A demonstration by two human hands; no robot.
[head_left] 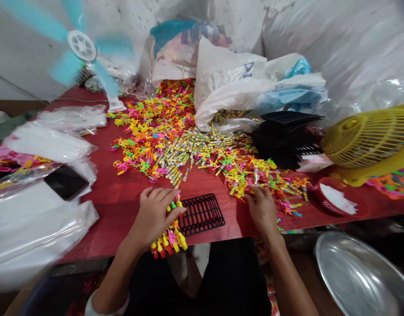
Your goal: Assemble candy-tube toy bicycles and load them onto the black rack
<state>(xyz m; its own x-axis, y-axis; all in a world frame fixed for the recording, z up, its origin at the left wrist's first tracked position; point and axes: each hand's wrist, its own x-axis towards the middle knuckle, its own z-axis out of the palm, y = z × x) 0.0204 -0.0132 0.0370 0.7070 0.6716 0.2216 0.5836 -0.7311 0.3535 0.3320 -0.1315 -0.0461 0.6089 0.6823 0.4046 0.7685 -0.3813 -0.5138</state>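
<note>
My left hand is closed around the left end of a black plastic rack, its thumb bent over small plastic pieces lined up there. These pieces are yellow, red, pink and green, and their ends hang past the table's front edge. My right hand is at the near edge of a heap of colourful plastic pieces, fingers curled down with the tips among yellow ones. What those fingertips pinch is hidden. Behind the rack lies a pile of small patterned tubes.
On the left, a dark phone rests on clear plastic bags. Black racks are stacked at right, near a red basket and a yellow fan. A turquoise fan spins at back left; a metal basin sits below right.
</note>
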